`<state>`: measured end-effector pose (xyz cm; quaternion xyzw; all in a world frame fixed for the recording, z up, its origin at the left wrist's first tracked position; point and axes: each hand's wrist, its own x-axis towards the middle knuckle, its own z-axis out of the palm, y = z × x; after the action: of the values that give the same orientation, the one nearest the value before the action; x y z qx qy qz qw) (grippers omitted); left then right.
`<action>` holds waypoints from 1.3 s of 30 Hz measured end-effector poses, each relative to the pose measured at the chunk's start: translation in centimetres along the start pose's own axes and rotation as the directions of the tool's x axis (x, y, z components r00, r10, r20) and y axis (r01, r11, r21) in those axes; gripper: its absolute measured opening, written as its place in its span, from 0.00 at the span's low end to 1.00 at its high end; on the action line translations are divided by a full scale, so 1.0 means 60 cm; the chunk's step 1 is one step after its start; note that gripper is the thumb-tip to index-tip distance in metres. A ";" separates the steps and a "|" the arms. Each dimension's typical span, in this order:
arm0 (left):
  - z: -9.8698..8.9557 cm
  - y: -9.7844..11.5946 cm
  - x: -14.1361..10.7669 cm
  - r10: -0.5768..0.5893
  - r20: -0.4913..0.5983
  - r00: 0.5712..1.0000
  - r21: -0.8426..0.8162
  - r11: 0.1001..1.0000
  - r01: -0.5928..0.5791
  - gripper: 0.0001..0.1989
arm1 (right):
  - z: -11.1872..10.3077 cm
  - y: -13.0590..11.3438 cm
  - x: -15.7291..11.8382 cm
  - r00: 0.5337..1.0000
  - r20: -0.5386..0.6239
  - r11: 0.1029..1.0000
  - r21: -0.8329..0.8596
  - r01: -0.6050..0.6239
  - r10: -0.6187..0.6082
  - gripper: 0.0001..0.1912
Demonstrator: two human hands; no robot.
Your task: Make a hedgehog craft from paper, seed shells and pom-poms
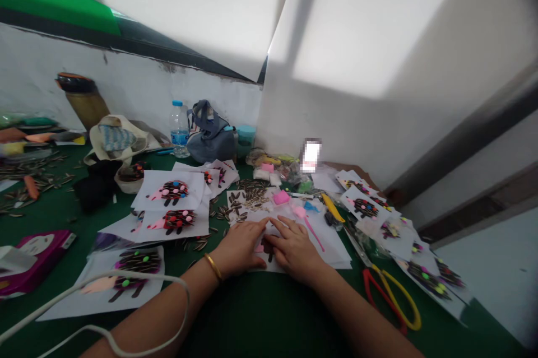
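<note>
My left hand (240,245), with a gold bangle on the wrist, lies on white paper, its fingers stretched forward and the thumb apart. My right hand (294,247) rests beside it, fingers spread, fingertips meeting the left ones. Under and between them shows a partly hidden dark clay shape (268,255) with a bit of pink at its left. Just beyond the fingers are sunflower seeds (252,193), a pink clay block (281,196), a thin pink clay strip (314,232) and blue clay (311,207). A yellow-handled cutter (333,208) lies to the right.
Finished clay-and-seed hedgehog pictures (176,221) lie at left, with more pictures (390,229) at right. Red-and-yellow-handled scissors (390,296) sit by my right forearm. A white cable (185,291) crosses my left forearm. Behind stand a water bottle (179,131) and a blue-grey bag (212,136).
</note>
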<state>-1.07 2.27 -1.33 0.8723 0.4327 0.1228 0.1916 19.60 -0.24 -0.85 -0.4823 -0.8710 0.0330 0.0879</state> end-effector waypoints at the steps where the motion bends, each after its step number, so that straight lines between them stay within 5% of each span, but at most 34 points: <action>1: 0.000 0.000 0.000 -0.001 -0.001 1.000 -0.002 1.000 0.001 0.50 | -0.001 0.000 0.000 1.000 -0.012 1.000 0.000 0.002 -0.002 0.22; 9: -0.001 0.000 0.000 0.007 -0.001 1.000 0.013 1.000 -0.007 0.49 | 0.000 -0.002 0.001 0.998 -0.037 0.997 0.057 0.047 -0.045 0.20; 16: -0.001 0.000 0.000 0.002 0.000 1.000 0.023 1.000 -0.002 0.52 | 0.015 0.038 -0.003 0.990 -0.131 0.987 0.156 -0.033 0.054 0.21; 23: -0.005 -0.002 -0.001 0.068 0.033 0.997 0.052 0.996 -0.069 0.37 | 0.024 0.051 -0.004 0.992 -0.103 0.982 0.181 -0.051 0.070 0.20; 39: -0.006 0.000 -0.010 0.122 0.040 0.992 0.107 0.986 -0.125 0.33 | 0.010 0.052 -0.025 0.994 -0.037 0.986 0.135 -0.095 0.101 0.20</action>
<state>-1.57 1.86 -1.02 0.9086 0.3806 0.0958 0.1427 22.87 0.20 -2.07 -0.5183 -0.8398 0.0849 0.1372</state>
